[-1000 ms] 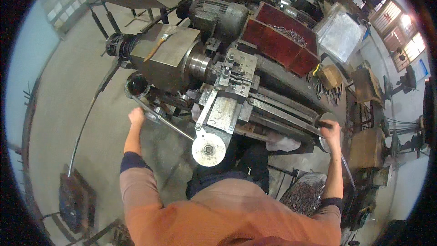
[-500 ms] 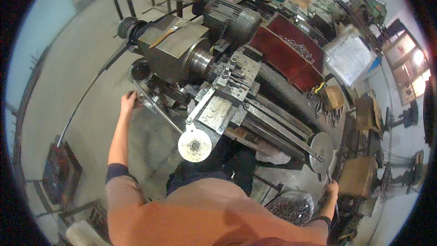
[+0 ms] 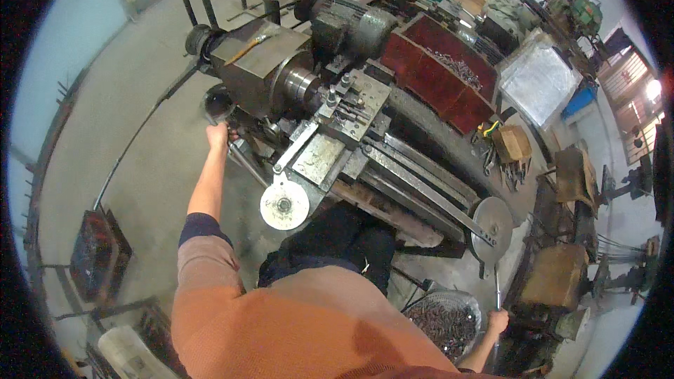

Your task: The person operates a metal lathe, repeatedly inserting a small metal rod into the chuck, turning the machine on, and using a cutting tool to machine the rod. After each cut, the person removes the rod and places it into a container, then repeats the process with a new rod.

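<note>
Workshop floor (image 3: 161,140), lathe (image 3: 358,102) at 12 o'clock; left hand (image 3: 219,135), 10 o'clock, at rod (image 3: 247,160), grip unclear; right hand (image 3: 498,321), 4 o'clock, gripping lever (image 3: 498,289).

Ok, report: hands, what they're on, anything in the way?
Left hand at upper end of slanted rod, grip unclear. Right hand closed around metal lever below round disc. Possible obstacle: basket of metal pieces near right hand.

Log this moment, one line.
left hand: by metal rod, grip unclear | right hand: closed on lever by grey disc | brush: lying on machine housing
</note>
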